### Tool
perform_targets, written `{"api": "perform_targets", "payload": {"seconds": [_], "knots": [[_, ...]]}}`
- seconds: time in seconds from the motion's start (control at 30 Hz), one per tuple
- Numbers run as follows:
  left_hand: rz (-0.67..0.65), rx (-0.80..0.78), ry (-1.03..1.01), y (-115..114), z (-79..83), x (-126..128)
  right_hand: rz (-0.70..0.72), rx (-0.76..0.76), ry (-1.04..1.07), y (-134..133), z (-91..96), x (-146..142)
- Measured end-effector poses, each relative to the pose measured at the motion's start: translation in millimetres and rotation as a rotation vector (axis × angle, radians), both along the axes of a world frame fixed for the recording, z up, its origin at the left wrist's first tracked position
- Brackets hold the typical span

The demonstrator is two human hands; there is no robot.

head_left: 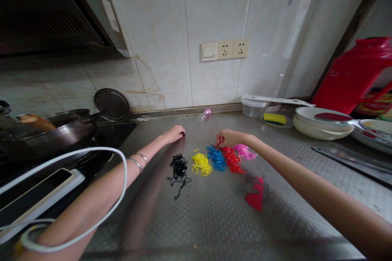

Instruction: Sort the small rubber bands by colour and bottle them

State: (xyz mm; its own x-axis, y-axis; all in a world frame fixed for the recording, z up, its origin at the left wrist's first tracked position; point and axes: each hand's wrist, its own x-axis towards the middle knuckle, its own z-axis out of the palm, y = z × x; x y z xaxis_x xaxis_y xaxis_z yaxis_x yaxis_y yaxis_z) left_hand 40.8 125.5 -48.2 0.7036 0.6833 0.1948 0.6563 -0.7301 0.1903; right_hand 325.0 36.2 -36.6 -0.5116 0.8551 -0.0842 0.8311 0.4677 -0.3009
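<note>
Small rubber bands lie sorted by colour in a row on the steel counter (211,212): a black pile (178,167), a yellow pile (201,164), a blue pile (217,158), a red pile (232,159) and a pink pile (244,151). My right hand (228,137) hovers just behind the red pile, fingers pinched on a red band. My left hand (174,133) rests on the counter behind the black pile, fingers curled under, with nothing visible in it. Two bracelets sit on my left wrist. A red scrap (255,196) lies nearer to me.
A wok (61,124) and a round lid (112,104) stand on the stove at left. A small clear bottle (203,115) lies by the wall. Stacked bowls (321,124), a sponge (275,118), a plastic container (254,108) and a red thermos (352,75) crowd the right. A white cable (92,155) loops over my left arm.
</note>
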Motion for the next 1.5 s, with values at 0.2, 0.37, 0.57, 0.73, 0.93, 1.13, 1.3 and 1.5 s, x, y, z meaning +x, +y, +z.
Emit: {"api": "perform_targets", "payload": {"seconds": [0.2, 0.37, 0.57, 0.73, 0.93, 1.13, 1.3, 1.5], "knots": [[0.091, 0.059, -0.041, -1.3, -5.2, 7.1, -0.017, 0.038, -0.081, -2.6, 0.3, 3.6], [0.181, -0.054, -0.197, -11.0, 6.7, -1.2, -0.035, 0.009, -0.078, -0.9, 5.4, 16.2], [0.031, -0.536, -0.205, -49.8, 29.4, -24.5, -0.013, 0.045, 0.022, -3.1, 14.6, 4.8], [-0.037, -0.868, -0.135, -85.1, 41.7, -32.4, 0.007, -0.017, 0.032, -6.9, 13.5, -14.4], [0.034, -0.789, -0.187, -92.1, 49.6, -35.2, -0.03, -0.032, -0.021, -5.2, 7.0, -18.0], [0.1, -0.676, -0.31, -77.6, 44.1, -43.2, -0.015, 0.021, -0.012, -1.9, 7.3, -12.3], [0.166, -0.646, -0.395, -68.7, 34.1, -47.8, -0.06, 0.046, -0.001, -0.9, 13.4, 5.3], [0.24, -0.639, -0.437, -64.2, 23.0, -42.5, -0.057, 0.09, -0.038, -2.6, 13.6, 28.6]]}}
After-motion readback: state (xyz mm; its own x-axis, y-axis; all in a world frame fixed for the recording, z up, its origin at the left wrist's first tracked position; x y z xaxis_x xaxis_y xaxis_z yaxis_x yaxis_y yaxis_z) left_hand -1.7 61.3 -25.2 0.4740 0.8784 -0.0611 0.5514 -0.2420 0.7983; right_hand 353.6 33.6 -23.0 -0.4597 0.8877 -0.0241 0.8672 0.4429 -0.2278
